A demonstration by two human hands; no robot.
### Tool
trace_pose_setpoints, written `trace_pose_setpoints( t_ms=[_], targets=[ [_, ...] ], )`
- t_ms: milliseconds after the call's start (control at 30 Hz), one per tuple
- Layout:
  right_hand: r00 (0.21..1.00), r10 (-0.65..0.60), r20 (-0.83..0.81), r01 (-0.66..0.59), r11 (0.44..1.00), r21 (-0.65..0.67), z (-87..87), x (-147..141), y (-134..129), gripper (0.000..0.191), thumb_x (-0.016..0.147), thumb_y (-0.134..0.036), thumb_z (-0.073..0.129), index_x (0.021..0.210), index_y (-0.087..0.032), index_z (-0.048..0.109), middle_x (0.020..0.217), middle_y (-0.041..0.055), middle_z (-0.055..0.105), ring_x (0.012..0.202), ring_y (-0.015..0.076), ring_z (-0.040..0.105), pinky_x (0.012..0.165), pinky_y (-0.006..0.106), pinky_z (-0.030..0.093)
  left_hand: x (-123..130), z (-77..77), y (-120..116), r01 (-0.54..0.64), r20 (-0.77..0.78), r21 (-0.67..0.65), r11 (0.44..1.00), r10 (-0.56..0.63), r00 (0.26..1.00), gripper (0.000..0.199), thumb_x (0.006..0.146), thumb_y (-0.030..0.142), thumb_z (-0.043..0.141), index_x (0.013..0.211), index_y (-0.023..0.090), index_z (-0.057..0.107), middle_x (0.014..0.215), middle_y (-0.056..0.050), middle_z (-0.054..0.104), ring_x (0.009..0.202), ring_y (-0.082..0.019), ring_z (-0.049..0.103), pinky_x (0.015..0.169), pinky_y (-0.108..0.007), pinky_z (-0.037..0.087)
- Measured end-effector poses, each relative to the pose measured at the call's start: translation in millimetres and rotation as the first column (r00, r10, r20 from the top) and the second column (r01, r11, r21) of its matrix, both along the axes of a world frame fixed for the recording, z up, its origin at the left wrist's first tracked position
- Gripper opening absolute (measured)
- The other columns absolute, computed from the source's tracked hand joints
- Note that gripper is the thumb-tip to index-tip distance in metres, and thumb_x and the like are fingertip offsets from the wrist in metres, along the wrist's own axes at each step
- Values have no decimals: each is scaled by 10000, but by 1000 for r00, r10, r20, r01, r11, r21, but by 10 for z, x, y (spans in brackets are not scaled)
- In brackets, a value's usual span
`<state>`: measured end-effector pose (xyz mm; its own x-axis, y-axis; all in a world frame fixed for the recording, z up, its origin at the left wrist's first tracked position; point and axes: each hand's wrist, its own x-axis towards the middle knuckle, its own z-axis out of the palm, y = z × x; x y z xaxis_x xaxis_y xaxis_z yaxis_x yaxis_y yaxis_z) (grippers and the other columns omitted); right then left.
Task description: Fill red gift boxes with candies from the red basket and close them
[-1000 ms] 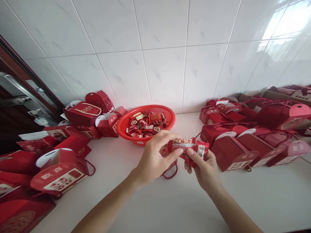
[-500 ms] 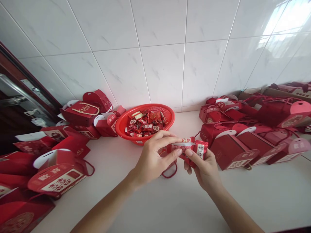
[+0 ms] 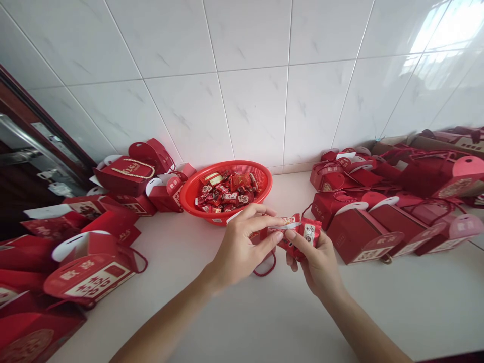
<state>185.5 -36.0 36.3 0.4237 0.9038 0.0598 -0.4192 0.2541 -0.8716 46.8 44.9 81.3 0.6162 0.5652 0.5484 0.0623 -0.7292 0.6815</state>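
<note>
We held a small cluster of red wrapped packets [image 3: 293, 239] between our two bare hands, above a pale surface [image 3: 242, 322]. To handle them well, we judged, we needed light pinches from both sides: firm enough that the slick wrappers did not slide over each other, gentle enough not to crush what was inside. The right grip was best used as the steady support, leaving the left fingertips free for small adjustments, with the printed faces in sight. Our left hand [image 3: 236, 247] pinched the left end of the cluster, its thumb below and its bent index finger above, both pointing right. Our right hand [image 3: 321, 262] pressed its thumb on the front of the packets, its other fingers curled behind and partly hidden. Our forearms slanted inward from the lower edge. Beyond the left hand sat a red basket [image 3: 204, 216] of wrapped pieces; just under the hands a dark red cord [image 3: 265, 275] looped out from something mostly hidden. Red boxes [image 3: 363, 239] stood right of the right hand, and more lay well to the left hand's left.
</note>
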Motion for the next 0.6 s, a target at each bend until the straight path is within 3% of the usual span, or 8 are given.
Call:
trace_pose_setpoints(
  t_ms=[267, 600],
  targets=[
    [1000, -1, 11, 1, 1000, -16, -3, -2, 3, 301, 740, -414, 837, 704, -163, 673, 510, -29, 549, 395, 100, 503, 333, 201, 394, 2, -9, -1, -4, 6, 17, 1000, 4, 1000, 190, 896, 173, 669, 1029, 255, 776, 1069, -54, 659, 1018, -183, 671, 851, -307, 600],
    [999, 37, -13, -37, 999, 19, 15, -5, -4, 303, 775, -411, 809, 683, -162, 663, 512, -14, 583, 401, 111, 541, 350, 202, 410, -29, 32, 18, 2, -12, -65, 998, -3, 1000, 182, 886, 198, 686, 1036, 251, 773, 1098, -59, 655, 1060, -203, 669, 847, -305, 610]
  ],
)
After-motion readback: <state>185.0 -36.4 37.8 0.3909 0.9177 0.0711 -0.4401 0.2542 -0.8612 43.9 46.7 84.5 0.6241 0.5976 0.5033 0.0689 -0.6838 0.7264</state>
